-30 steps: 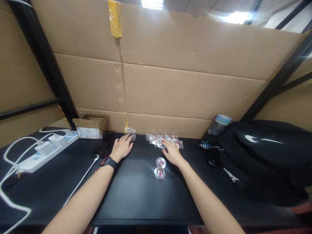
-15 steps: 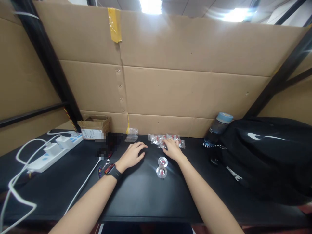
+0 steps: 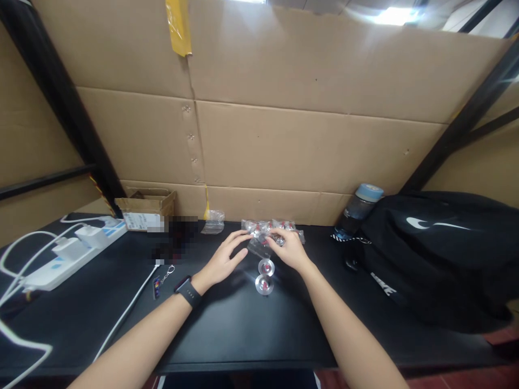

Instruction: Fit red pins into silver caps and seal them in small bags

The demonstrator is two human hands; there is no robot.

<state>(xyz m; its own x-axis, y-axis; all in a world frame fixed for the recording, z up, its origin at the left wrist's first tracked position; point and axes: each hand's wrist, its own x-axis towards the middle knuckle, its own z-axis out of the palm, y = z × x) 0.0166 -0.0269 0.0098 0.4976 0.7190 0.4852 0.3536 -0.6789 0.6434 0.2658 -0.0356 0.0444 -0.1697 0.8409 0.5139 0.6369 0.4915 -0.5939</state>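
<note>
My right hand [image 3: 287, 249] pinches a small clear plastic packet [image 3: 259, 248] between thumb and fingers, lifted a little off the row at the back. My left hand [image 3: 221, 261], with a dark watch on its wrist, is open, its thumb and fingers apart. Its fingertips reach close to the packet's left side; whether they touch it I cannot tell. Behind the hands lie several clear packets [image 3: 290, 227] with red and silver contents. Nearer me, two clear round discs with red centres, the far disc [image 3: 266, 267] and the near disc [image 3: 264, 285], rest on the black tabletop [image 3: 243, 335].
To the left are a white power strip [image 3: 81, 254] with cables, an open cardboard box [image 3: 148, 208] and a keychain [image 3: 157, 286]. An empty clear bag [image 3: 213, 221] lies near the cardboard wall [image 3: 259, 146]. A bottle [image 3: 359, 210] and a black bag [image 3: 438, 259] stand right.
My right hand has taken hold of a packet and drawn it slightly toward me and left. My left hand has moved closer to it. The camera view has tilted down slightly.
</note>
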